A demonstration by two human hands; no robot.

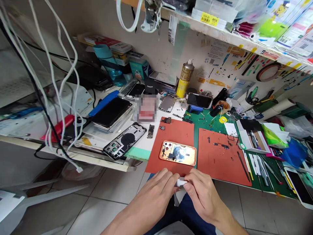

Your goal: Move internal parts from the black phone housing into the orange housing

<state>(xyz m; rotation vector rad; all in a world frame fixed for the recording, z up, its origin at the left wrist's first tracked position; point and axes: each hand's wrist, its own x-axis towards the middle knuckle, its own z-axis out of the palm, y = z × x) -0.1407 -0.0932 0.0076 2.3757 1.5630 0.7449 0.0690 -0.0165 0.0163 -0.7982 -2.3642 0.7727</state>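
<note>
Both hands meet at the bench's front edge around a small tube (181, 182) with a grey body and a white tip. My left hand (160, 186) is closed on its body, most of which is hidden by the fingers. At the white end, my right hand (199, 192) pinches with thumb and fingers. Just beyond them a gold phone housing (178, 153) lies on the left red mat (156, 156), its inner side up, with a bluish-white patch in the middle. Small phone parts (167, 120) sit at that mat's far end.
A second red mat (220, 163) holds tiny parts and black tweezers (243, 166). Several tools (264, 171) line the green mat at right. A dark phone housing (126, 140) lies left. Behind stand a spray can (186, 78) and a propped phone (199, 100). White cables (52, 81) hang at left.
</note>
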